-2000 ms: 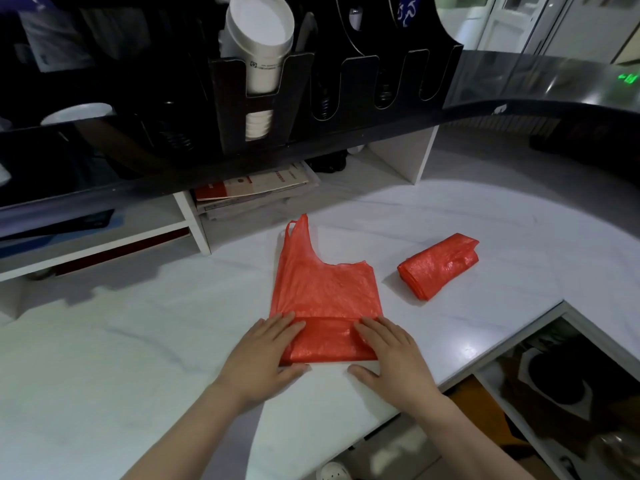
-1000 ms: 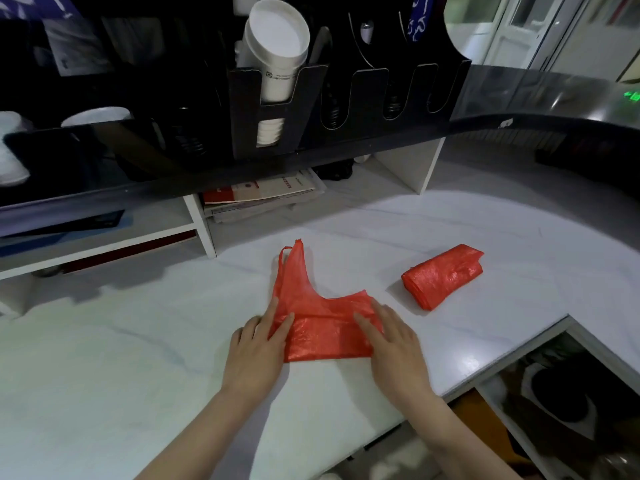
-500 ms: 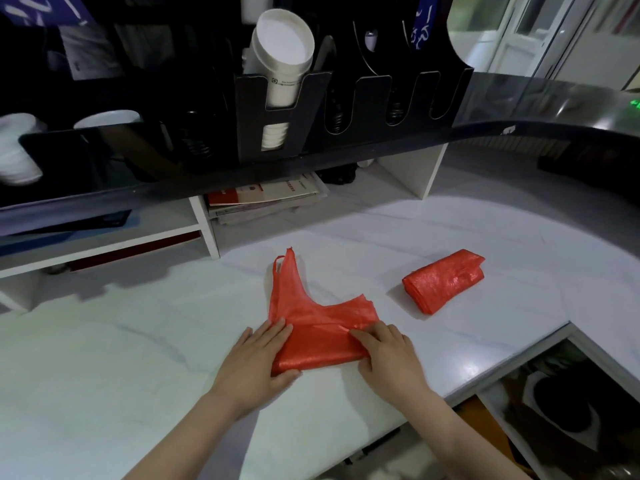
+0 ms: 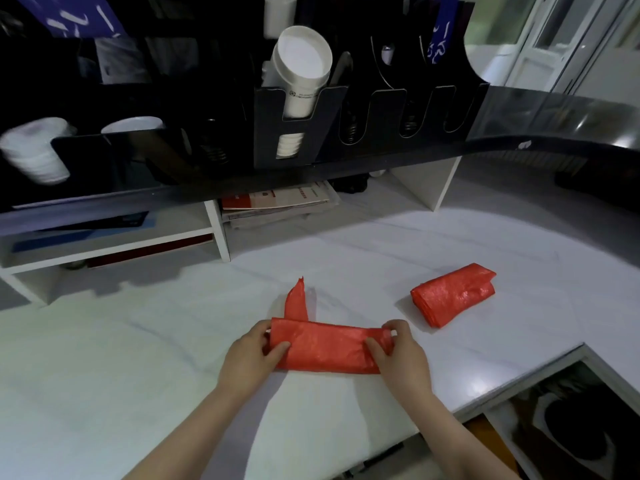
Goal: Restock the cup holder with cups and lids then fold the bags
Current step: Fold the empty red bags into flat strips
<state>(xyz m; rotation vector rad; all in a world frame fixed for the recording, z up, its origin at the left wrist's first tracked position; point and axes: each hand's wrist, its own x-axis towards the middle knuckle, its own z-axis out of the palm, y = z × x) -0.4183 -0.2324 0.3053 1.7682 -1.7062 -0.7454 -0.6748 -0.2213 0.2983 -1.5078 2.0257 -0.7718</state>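
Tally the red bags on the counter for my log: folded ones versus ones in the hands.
Folded red bag, lying untouched: 1
Half-rolled red bag, gripped by left hand and right hand: 1
Total: 2

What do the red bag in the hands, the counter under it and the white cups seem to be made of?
The red bag looks like thin plastic film: slightly glossy and crinkled, folding softly. The counter seems polished stone or marble-look laminate, white with faint grey veins and a sheen; I cannot tell which. The white cups are probably matte paper, given small print on the side.
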